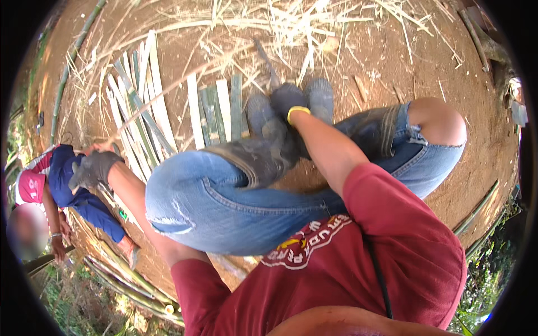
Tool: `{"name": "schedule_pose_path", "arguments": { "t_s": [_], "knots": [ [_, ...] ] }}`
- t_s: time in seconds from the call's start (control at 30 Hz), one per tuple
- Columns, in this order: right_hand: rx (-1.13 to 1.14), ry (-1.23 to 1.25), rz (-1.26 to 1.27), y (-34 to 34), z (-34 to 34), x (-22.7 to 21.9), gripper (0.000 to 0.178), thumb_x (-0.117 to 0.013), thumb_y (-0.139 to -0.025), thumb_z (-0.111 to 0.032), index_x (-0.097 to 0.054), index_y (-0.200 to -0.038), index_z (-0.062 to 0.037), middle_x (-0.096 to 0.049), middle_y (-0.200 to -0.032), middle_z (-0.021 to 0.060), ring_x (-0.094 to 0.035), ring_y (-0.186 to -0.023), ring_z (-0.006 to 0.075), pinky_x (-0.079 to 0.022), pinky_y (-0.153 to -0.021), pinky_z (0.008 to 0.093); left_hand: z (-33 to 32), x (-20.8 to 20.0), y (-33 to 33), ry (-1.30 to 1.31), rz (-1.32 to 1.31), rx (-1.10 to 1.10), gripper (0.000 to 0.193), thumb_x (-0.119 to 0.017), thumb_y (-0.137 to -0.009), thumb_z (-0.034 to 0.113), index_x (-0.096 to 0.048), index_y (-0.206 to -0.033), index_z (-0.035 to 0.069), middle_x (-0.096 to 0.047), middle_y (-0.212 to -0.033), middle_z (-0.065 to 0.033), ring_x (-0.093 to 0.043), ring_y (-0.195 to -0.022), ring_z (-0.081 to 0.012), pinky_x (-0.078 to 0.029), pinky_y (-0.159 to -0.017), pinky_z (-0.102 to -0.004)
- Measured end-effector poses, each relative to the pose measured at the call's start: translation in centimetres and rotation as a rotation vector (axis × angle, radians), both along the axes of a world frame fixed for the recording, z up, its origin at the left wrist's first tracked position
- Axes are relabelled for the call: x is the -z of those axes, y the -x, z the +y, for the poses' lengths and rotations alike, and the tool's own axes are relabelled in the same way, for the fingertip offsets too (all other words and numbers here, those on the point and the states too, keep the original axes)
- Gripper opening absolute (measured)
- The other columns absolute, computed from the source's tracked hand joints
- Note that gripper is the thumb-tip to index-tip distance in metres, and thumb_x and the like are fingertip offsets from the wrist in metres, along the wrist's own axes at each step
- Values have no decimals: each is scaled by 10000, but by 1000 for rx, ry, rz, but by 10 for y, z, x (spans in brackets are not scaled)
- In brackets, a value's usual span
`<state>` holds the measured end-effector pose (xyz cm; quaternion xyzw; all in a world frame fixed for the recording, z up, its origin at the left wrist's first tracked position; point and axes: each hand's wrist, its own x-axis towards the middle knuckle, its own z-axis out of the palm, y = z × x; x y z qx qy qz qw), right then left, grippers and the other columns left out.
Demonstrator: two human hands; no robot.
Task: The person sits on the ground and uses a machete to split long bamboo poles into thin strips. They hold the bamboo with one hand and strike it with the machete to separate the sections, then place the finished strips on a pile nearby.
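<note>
My right hand, in a black glove with a yellow cuff, is closed between my boots. A dark narrow blade, which looks like a knife, sticks out of it away from me; its handle is hidden in the grip. My left hand, in a dark grey glove, is out at the far left beyond my knee, fingers curled. From it a long thin bamboo strip slants toward the blade, its far end blurred. Split bamboo slats lie beside my left boot, and a larger fanned pile of slats is farther left.
Pale shavings are strewn over the brown dirt ground beyond my feet. Another person in dark blue trousers and a red cap sits close to my left hand. Bamboo poles lie at the lower left, and a green pole at the upper left.
</note>
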<state>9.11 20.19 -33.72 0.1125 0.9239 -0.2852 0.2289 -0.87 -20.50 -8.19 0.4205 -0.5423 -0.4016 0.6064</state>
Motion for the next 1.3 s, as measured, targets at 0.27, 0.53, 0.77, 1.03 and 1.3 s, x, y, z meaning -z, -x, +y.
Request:
{"name": "schedule_pose_path", "arguments": {
  "t_s": [0.27, 0.53, 0.77, 1.03, 1.3],
  "knots": [
    [124, 24, 70, -4, -13, -10, 550, -378, -985, -475, -657, -938, -4, -689, -865, 249, -684, -856, 394, -530, -784, 489, -102, 37, 4, 169, -103, -63, 631, -330, -986, 552, -695, -855, 54, -629, -693, -108, -610, -622, -268, -515, -513, -362],
    [-41, 30, 107, -6, -20, -29, 519, -389, -994, -444, -572, -1132, 21, -684, -892, 261, -685, -872, 394, -526, -787, 510, 14, 10, -24, -4, 232, 454, 908, -300, -773, 896, -628, -1084, 109, -376, -546, -5, -403, -504, -194, -429, -511, -364],
    [-90, -26, 26, -7, -8, -42, 444, -395, -998, -345, -567, -1136, 41, -684, -934, 249, -688, -912, 379, -539, -776, 476, -4, 10, -25, 64, 286, 698, 987, -339, -682, 953, -583, -1105, 96, -261, -504, 22, -280, -418, -154, -288, -431, -316],
    [78, 61, 48, -10, -11, -23, 445, -439, -958, -374, -659, -1033, 5, -692, -913, 242, -685, -883, 382, -539, -803, 470, 20, 2, -14, 48, 209, 619, 941, -182, -792, 892, -577, -1110, 100, -268, -509, 5, -292, -434, -174, -345, -458, -348],
    [-138, -100, 71, -6, 1, -15, 323, -452, -942, -215, -605, -1040, 52, -682, -967, 231, -680, -838, 400, -553, -731, 490, 5, 6, -14, 67, 219, 471, 901, -225, -808, 879, -615, -1052, 104, -336, -521, -14, -352, -447, -191, -366, -447, -352]
  ]
}}
